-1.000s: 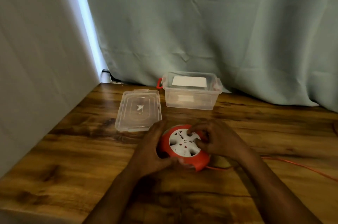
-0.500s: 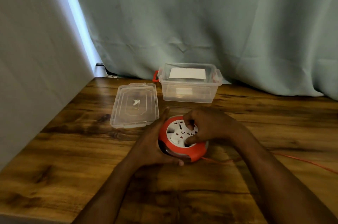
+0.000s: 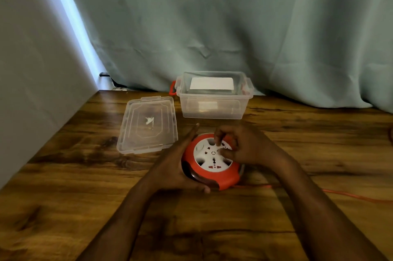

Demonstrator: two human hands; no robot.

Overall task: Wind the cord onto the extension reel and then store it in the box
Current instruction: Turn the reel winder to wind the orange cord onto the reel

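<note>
Gripping the round orange extension reel with the white socket face point(image 3: 210, 161) from two sides, the person is working it on the dark wood-grain table point(image 3: 63, 186). The left hand point(image 3: 176, 167) is cupping the reel's left edge, its fingers lying nearly straight along the rim and its thumb running under the near edge. The right hand point(image 3: 244, 148) is curling over the white centre, its fingertips point(image 3: 218, 143) pressing into the hub as if to turn it.

Going by size, the pale green curtain point(image 3: 234, 26) is hanging behind the table. The clear plastic storage box with orange latches point(image 3: 212, 107) is standing open at the far edge, just beyond the reel. The clear plastic lid point(image 3: 148, 124) is lying flat to the left of the box. The thin orange cord point(image 3: 350, 193) is trailing from the reel's near right side across the table and out of view.

Judging from the loose cord, the winding step is in hand and is not yet finished. The next move is calling for continued turning of the hub while the left hand steadies the housing, until the cord is drawn in.
</note>
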